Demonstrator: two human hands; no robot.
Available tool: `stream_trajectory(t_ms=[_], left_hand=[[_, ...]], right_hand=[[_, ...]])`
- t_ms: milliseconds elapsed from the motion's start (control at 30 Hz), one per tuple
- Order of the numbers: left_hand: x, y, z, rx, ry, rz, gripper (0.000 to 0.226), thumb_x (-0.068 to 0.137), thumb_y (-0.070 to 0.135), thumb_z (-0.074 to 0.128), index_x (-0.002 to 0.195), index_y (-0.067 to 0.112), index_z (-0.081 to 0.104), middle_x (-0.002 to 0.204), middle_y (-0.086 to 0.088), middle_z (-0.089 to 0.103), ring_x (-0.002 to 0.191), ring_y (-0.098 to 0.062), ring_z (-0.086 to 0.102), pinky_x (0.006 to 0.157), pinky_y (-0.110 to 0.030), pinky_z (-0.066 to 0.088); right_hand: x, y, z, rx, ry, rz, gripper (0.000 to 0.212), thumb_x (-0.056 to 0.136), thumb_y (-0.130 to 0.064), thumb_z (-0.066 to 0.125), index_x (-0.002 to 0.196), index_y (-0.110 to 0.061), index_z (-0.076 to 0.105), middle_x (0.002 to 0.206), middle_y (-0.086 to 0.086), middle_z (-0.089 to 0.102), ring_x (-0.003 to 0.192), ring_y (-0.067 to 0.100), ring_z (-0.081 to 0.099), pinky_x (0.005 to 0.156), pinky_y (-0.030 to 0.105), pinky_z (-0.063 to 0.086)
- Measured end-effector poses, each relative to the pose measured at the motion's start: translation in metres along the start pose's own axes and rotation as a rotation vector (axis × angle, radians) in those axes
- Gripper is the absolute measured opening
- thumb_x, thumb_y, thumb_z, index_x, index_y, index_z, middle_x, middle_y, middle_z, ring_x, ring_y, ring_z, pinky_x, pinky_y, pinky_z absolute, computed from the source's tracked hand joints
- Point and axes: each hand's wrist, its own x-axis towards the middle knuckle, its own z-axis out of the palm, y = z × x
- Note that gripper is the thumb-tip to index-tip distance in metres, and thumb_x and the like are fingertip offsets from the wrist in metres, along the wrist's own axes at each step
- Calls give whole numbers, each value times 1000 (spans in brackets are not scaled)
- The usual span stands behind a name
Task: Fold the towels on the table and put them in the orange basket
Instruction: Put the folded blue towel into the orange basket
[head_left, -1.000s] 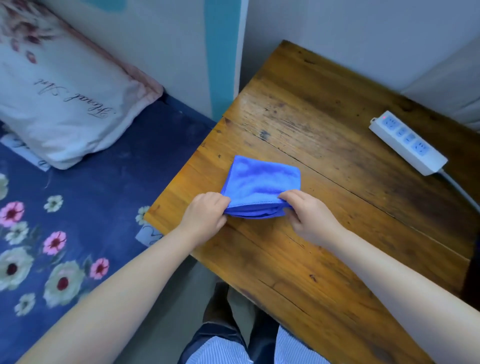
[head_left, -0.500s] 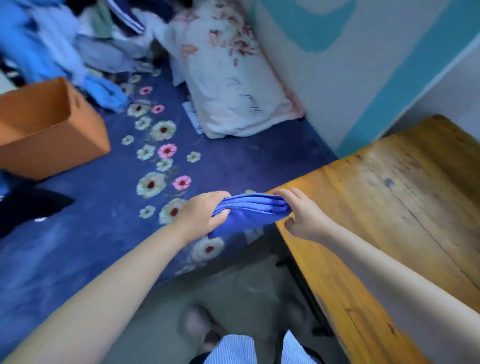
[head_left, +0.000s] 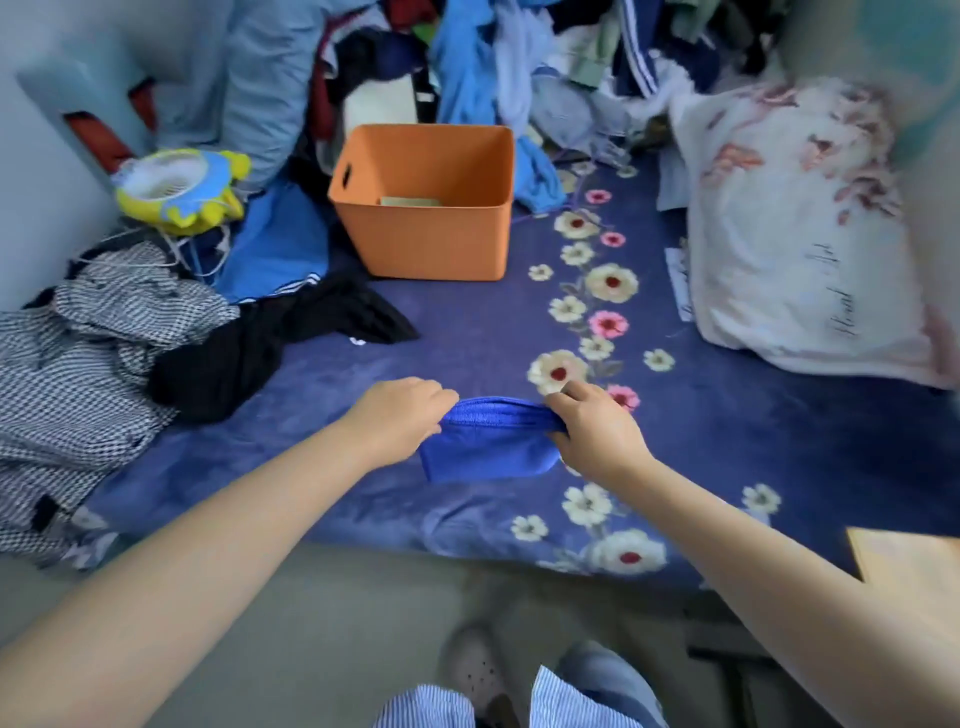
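Observation:
A folded blue towel (head_left: 485, 452) hangs in the air over the near part of the bed. My left hand (head_left: 400, 415) grips its left end and my right hand (head_left: 592, 426) pinches its right end. The orange basket (head_left: 431, 234) stands on the bed farther back, well beyond the towel. A pale flat item lies on the basket's bottom. Only a corner of the wooden table (head_left: 914, 556) shows at the right edge.
A dark blue floral bedspread (head_left: 467, 332) covers the bed. Checked and black clothes (head_left: 104, 353) lie at left, a yellow toy-like fan (head_left: 176, 189) behind them, a clothes heap (head_left: 519, 62) at the back, a floral pillow (head_left: 795, 234) at right. My knees and a shoe show at the bottom.
Both hands lifted the folded towel off the table and carried it left over the bed. My view swung from the table to the bed, bringing the basket to the centre.

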Motion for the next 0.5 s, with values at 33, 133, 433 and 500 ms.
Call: stream_trajectory(t_ms=[33,133,433,500], left_hand=[[-2,-14,2,8,21,-37,21,95,23,44,113,12,47,111,-2,55,107,-21,50,72,-32,39],[5,-47,4,43,61,-123,17,95,17,41,110,12,46,110,-2,54,105,-22,50,66,-31,33],[99,-129,-18,-60,140,-240,20,95,22,43,112,12,48,112,-2,55,105,-22,52,68,-30,36],[128,-151,-29,-61,150,-248,22,95,24,44,113,13,49,112,-2,55,105,-22,52,69,-32,39]], right_hand=[[13,-12,0,-5,3,-15,27,87,-15,49,112,-6,55,113,11,51,108,27,47,63,29,33],[52,-36,-6,-25,28,-37,27,88,-13,47,113,-8,55,113,10,51,109,27,46,63,29,33],[195,-35,-40,2,42,-31,27,87,-7,46,112,-6,55,109,13,49,105,30,47,68,36,46],[229,-30,-51,11,43,-36,28,86,-6,47,114,-6,55,111,13,49,106,30,47,73,38,49]])
